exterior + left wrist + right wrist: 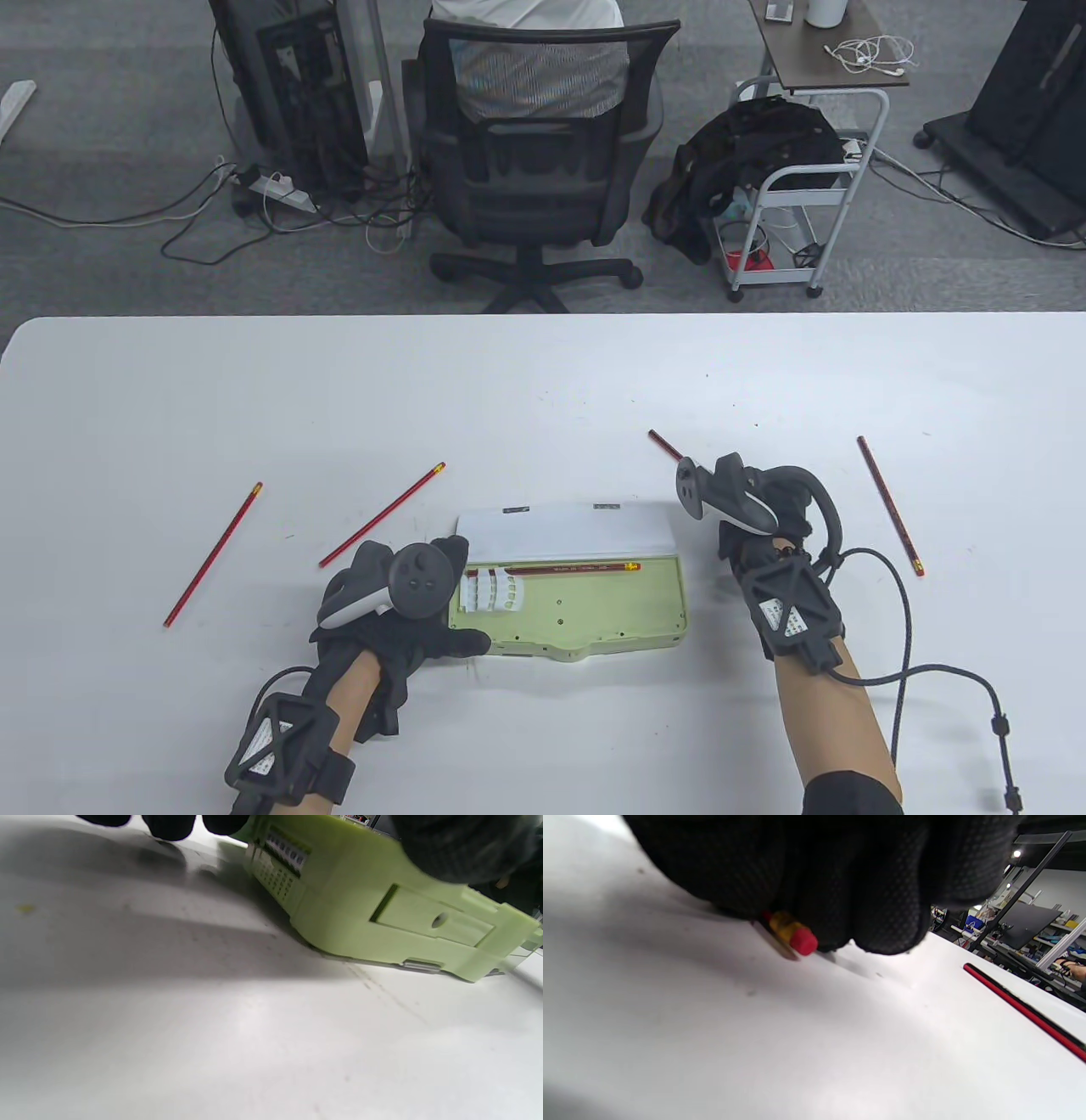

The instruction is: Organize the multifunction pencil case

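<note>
A light green pencil case (594, 615) lies open at the table's front middle, its white lid (564, 535) tilted back. One red pencil (564, 567) lies inside along the back wall. My left hand (424, 607) holds the case's left end, thumb on its front edge; the left wrist view shows the case (365, 912) under the thumb. My right hand (734, 518) grips a red pencil (663, 444) on the table just right of the case. Its eraser end (796, 938) sticks out from under my closed fingers (882, 899).
Three more red pencils lie loose on the white table (543, 382): one at far left (212, 556), one left of the case (382, 515), one at the right (889, 507), which also shows in the right wrist view (1022, 1007). An office chair (539, 153) stands beyond the far edge.
</note>
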`<move>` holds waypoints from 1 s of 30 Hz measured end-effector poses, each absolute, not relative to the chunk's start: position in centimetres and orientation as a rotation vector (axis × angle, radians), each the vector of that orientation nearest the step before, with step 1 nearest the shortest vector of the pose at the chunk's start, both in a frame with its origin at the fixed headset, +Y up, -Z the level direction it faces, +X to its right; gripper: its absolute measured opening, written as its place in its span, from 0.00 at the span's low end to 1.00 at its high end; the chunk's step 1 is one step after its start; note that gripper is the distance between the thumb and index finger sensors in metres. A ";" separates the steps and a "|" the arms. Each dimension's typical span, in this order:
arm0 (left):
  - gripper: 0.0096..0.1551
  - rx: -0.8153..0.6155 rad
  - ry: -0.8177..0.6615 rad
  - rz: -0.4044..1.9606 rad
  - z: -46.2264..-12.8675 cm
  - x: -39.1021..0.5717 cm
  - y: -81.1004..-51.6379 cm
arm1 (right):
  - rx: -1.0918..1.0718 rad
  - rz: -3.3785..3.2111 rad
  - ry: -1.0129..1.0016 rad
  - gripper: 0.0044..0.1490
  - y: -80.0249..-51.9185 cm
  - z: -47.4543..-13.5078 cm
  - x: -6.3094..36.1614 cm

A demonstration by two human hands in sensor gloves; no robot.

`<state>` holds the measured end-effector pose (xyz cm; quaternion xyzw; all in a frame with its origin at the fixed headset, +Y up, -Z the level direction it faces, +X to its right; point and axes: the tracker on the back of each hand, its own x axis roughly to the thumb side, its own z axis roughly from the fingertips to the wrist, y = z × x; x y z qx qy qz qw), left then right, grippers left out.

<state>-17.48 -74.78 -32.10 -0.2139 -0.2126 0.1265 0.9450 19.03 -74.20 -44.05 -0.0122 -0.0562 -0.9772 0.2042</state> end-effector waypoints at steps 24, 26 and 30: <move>0.73 -0.441 -0.432 0.260 -32.1 -17.4 -74.8 | -0.133 -3.234 0.080 0.26 -67.3 -38.1 22.1; 0.73 -0.442 -0.434 0.256 -32.2 -17.4 -74.8 | -0.166 -3.245 0.105 0.26 -66.7 -37.2 22.0; 0.73 -0.448 -0.436 0.269 -32.2 -17.4 -74.8 | -0.225 -3.280 0.173 0.26 -65.6 -35.1 21.4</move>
